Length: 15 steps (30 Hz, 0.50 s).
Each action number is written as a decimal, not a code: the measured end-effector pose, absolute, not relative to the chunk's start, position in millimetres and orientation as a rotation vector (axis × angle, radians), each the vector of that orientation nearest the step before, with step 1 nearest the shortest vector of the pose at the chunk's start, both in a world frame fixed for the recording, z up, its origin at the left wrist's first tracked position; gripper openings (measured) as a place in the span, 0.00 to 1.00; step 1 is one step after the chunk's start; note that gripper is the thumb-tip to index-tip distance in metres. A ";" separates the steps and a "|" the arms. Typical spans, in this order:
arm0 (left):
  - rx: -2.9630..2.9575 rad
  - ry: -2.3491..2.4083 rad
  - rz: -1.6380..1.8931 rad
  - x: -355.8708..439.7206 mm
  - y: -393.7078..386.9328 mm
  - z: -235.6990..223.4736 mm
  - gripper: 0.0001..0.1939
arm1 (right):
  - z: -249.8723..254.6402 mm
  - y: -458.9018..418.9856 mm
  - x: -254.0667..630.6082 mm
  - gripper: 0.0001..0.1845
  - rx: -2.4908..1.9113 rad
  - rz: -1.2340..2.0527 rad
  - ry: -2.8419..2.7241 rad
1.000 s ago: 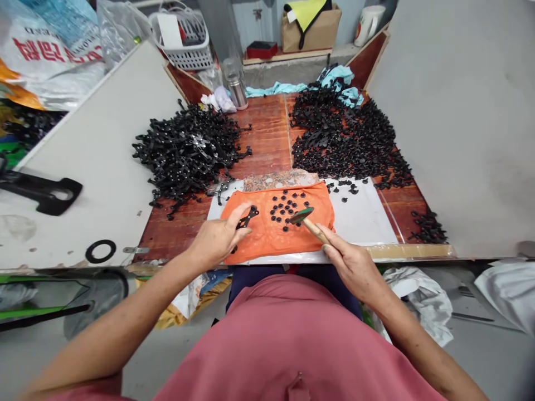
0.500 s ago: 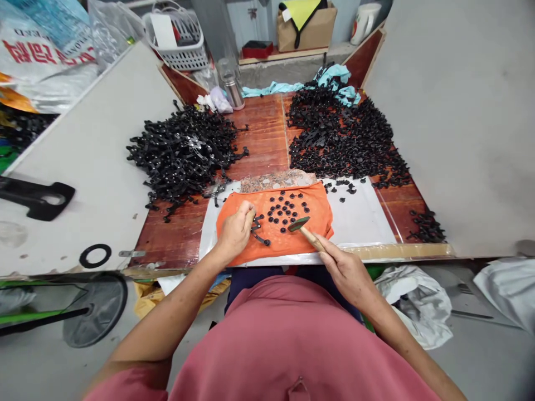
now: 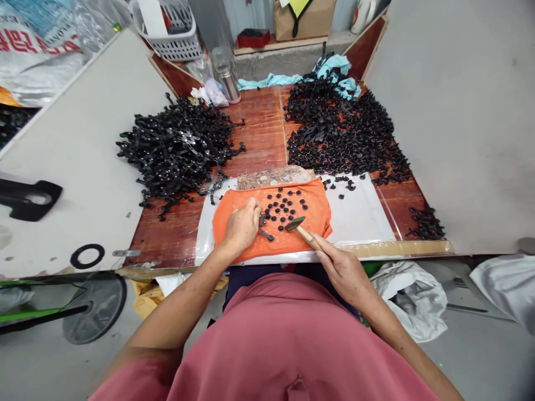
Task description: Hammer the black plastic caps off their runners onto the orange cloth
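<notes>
My right hand [image 3: 340, 267] is wrapped round the wooden handle of a small hammer [image 3: 308, 238]. Its dark green head is over the right part of an orange cloth [image 3: 234, 245]. My left hand [image 3: 243, 225] pinches black strips with round ends [image 3: 267, 236], which stick out to the right of the fingers; the gripped part is hidden. Several small round black pieces [image 3: 286, 210] lie spread on the cloth, between the left hand and the hammer head. The cloth covers a speckled stone slab [image 3: 267, 177], bare only along its far edge.
A heap of black strips [image 3: 179, 145] lies at the left, and one of small black parts [image 3: 343, 133] at the right. Farther back stand a metal flask [image 3: 229, 83] and a grey basket [image 3: 179, 45]. Pale boards [image 3: 451, 122] wall both sides.
My left hand has moved a little to the right with the black strips, nearer to the round pieces. My right hand and the hammer have barely shifted. The whole view has tilted slightly.
</notes>
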<state>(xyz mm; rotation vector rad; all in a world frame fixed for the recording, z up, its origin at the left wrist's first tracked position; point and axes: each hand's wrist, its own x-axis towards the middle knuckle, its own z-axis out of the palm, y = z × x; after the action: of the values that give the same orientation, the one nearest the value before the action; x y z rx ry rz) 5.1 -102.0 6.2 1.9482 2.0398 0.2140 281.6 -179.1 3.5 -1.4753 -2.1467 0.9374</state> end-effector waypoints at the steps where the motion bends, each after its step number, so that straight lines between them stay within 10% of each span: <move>1: 1.938 2.040 0.221 4.8 -101.6 6.1 0.13 | 4.6 -178.8 281.1 0.29 -1.454 0.948 -2.146; 15: 1.908 1.949 0.358 -1.3 -101.4 -0.3 0.12 | 1.6 -178.9 280.7 0.29 -1.464 0.937 -2.176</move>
<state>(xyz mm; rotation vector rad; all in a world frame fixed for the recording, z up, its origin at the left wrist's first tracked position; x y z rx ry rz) -1.3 -101.4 -0.3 1.9076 1.9493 0.3581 280.7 -178.9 1.6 -1.4641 -2.1758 0.9369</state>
